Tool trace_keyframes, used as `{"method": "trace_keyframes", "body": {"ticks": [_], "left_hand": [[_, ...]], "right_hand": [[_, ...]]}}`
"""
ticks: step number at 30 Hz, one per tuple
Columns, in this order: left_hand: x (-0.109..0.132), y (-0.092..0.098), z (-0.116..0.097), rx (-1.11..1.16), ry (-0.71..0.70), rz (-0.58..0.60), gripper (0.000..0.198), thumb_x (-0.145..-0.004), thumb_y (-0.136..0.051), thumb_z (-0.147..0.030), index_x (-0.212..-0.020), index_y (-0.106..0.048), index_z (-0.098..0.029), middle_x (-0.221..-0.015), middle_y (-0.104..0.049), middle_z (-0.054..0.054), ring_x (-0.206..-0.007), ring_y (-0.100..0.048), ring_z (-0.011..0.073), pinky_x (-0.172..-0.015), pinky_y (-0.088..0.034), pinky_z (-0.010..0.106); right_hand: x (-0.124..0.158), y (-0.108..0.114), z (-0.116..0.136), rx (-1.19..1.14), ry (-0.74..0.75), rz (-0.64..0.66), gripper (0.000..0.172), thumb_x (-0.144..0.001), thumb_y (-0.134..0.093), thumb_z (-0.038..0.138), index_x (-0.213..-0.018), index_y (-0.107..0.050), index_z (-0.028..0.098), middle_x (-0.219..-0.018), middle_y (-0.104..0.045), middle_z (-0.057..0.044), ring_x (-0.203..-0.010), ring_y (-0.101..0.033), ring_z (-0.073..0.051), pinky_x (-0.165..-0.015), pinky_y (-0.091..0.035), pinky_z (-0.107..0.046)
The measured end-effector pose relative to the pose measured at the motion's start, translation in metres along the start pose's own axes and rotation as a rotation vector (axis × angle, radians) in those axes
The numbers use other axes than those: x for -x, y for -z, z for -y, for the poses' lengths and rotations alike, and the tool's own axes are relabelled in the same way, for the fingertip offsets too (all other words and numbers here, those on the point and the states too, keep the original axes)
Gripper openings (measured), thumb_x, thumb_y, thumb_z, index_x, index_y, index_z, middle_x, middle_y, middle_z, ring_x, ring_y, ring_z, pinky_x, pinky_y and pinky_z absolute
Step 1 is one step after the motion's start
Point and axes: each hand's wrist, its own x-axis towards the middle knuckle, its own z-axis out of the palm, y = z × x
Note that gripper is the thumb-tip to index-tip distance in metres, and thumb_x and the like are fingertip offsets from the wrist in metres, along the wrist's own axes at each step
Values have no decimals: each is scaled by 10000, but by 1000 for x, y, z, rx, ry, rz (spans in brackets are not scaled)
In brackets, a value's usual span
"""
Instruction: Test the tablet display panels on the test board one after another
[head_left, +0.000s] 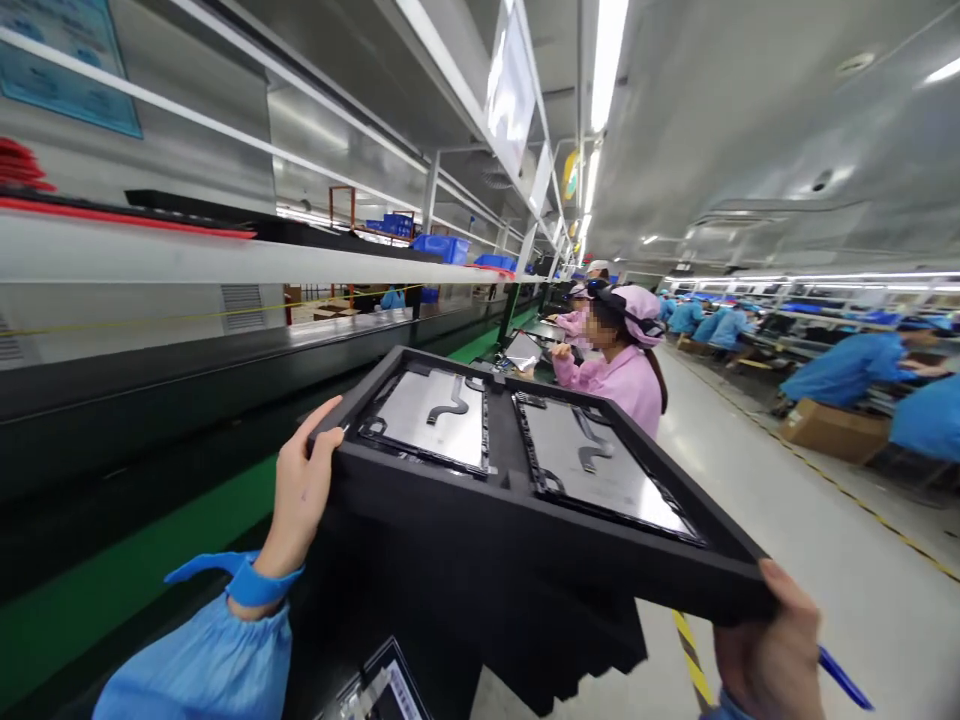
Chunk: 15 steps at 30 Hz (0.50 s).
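Left hand (300,495) | right hand (769,650) | fingers (328,437) gripping opposite edges of black tray (510,530) | blue pen (844,678) in right

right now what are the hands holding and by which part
A black tray: the left hand at its left corner, the right hand at its right corner, with a blue pen too.
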Motion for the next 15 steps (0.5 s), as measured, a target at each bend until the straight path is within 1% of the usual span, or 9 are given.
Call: {"method": "trace_keyframes", "body": {"ticks": [2,3,5,7,10,13,15], "left_hand": [[1,0,0,4,-14,18,464,-823,-577,-366,-1254,-708,-255,-1312,-684,30,-1236,-591,312,-1095,-414,407],[2,0,-1,11,-19,22,451,-825,-575,-361,-1244,-712,-266,-1300,-688,19,-1224,-595,307,-1079,-424,399],[3,-1,-1,15,-32,17,396,-823,-569,-347,-1175,-735,-272,-1245,-705,9,-1166,-618,295,-1006,-468,382],[4,-1,-2,-2,-48,-3,320,-815,-566,-334,-1068,-749,-265,-1146,-723,11,-1060,-647,282,-896,-510,367],[4,-1,-3,-41,-72,-17,250,-812,-556,-330,-975,-731,-260,-1021,-717,15,-905,-652,256,-777,-521,357],[5,-1,-5,-57,-91,-6,237,-811,-547,-327,-961,-717,-259,-1005,-704,11,-877,-639,244,-768,-510,351],[5,-1,-6,-61,-86,1,233,-809,-540,-316,-953,-716,-262,-999,-699,5,-879,-632,241,-771,-500,346]], "right_hand": [[1,-5,6,-15,-138,-109,190,-631,-565,438,-570,-476,282,-591,-423,2,-596,-471,-241,-842,-503,-568],[2,-7,8,-8,-156,-138,209,-624,-560,441,-545,-441,289,-580,-383,0,-584,-451,-242,-846,-491,-590],[2,-10,10,17,-149,-171,238,-638,-560,463,-534,-418,302,-582,-342,-9,-642,-499,-285,-877,-466,-625],[3,-11,10,26,-141,-226,224,-641,-569,480,-563,-436,318,-606,-338,-19,-802,-574,-357,-925,-437,-655],[3,-12,7,18,-134,-242,196,-640,-572,493,-606,-465,331,-673,-434,-45,-1040,-590,-416,-959,-415,-675],[1,-10,4,14,-102,-209,189,-650,-559,508,-623,-487,335,-815,-577,-69,-1181,-561,-422,-936,-428,-678],[-1,-7,0,-1,-95,-231,186,-639,-567,499,-617,-484,335,-866,-602,-69,-1225,-545,-413,-937,-433,-671]]}}
